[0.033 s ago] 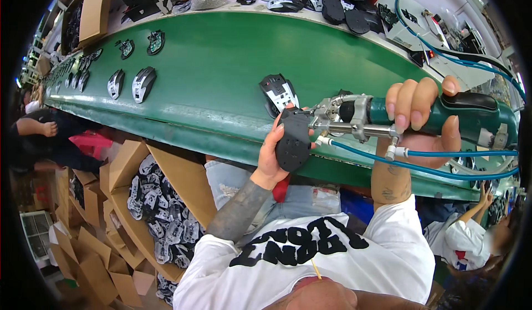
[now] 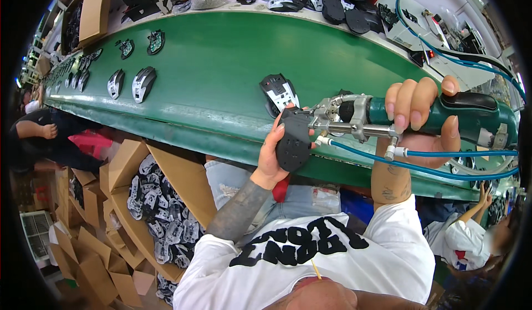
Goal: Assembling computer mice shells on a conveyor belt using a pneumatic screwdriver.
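My left hand [image 2: 269, 163] is closed around a black computer mouse [image 2: 294, 143], gripping it by the edge with its dark underside showing. A green powered screwdriver [image 2: 471, 116] lies sideways in my right hand [image 2: 417, 110], whose fingers wrap its body. The metal front end of the tool meets the upper part of the held mouse; the exact spot where the bit touches is hidden. Just beyond my left hand, an opened mouse shell [image 2: 279, 93] in black and white lies on the green belt [image 2: 216, 60].
Two mouse shells [image 2: 144, 84] and circuit boards [image 2: 156, 42] lie farther left on the belt. A carton [image 2: 180, 179] of mouse parts stands below left. Blue air hoses [image 2: 443, 153] run from the screwdriver to the right. Black parts [image 2: 332, 2] crowd the back shelf. Other people sit at both sides.
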A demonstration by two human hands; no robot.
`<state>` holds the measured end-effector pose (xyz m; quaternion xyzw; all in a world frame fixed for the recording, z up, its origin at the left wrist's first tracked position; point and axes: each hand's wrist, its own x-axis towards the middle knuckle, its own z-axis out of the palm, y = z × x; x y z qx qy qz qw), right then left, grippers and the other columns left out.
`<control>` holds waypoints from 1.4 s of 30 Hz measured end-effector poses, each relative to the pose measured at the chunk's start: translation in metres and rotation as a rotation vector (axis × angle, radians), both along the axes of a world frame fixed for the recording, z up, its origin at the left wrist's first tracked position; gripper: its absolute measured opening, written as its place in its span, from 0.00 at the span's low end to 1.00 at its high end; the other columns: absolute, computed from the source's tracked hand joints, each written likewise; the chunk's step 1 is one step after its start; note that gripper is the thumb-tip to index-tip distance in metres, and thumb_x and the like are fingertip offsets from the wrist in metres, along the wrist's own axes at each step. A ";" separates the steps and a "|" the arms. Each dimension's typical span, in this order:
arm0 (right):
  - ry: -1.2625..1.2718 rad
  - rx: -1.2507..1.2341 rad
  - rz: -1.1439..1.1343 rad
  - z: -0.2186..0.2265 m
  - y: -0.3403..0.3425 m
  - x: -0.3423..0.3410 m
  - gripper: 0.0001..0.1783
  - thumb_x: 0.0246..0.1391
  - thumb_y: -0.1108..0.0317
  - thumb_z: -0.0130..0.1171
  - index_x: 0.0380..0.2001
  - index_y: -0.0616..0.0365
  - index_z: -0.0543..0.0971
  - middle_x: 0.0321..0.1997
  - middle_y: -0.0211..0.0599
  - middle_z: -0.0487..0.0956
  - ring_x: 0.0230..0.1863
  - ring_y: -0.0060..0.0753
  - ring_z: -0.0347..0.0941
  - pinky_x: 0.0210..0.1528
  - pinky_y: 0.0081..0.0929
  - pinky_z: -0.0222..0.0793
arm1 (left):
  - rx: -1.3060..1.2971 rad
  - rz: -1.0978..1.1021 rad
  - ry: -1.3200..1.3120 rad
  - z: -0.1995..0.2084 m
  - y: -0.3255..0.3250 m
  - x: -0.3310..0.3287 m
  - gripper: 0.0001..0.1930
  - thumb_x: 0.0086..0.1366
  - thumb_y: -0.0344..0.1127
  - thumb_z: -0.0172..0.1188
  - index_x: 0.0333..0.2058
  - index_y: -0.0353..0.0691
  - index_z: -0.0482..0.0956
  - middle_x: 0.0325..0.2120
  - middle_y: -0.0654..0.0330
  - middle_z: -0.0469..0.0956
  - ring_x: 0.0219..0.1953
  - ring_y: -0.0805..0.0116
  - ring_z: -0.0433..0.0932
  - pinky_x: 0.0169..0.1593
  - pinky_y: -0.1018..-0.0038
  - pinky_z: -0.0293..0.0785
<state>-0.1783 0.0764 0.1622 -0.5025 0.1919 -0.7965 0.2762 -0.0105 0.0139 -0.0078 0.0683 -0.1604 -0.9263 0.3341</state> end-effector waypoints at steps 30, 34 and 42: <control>0.213 0.087 0.328 0.004 0.009 0.019 0.23 0.54 0.54 0.57 0.47 0.53 0.63 0.21 0.32 0.70 0.20 0.28 0.68 0.28 0.28 0.63 | 0.053 0.281 0.080 -0.005 -0.003 0.009 0.33 0.60 0.44 0.53 0.63 0.52 0.54 0.57 0.54 0.63 0.49 0.57 0.72 0.49 0.53 0.74; 0.211 0.093 0.328 0.001 0.007 0.019 0.23 0.53 0.54 0.57 0.47 0.53 0.63 0.22 0.32 0.70 0.20 0.28 0.68 0.28 0.28 0.63 | 0.057 0.280 0.073 -0.006 -0.003 0.009 0.33 0.60 0.45 0.53 0.63 0.52 0.54 0.57 0.54 0.63 0.49 0.57 0.72 0.49 0.54 0.74; 0.289 0.145 0.290 -0.004 0.005 0.027 0.22 0.54 0.53 0.57 0.44 0.52 0.63 0.22 0.31 0.70 0.20 0.28 0.68 0.29 0.28 0.62 | 0.115 0.302 0.097 -0.010 -0.006 0.009 0.28 0.62 0.45 0.50 0.61 0.54 0.58 0.55 0.53 0.65 0.46 0.54 0.75 0.45 0.53 0.76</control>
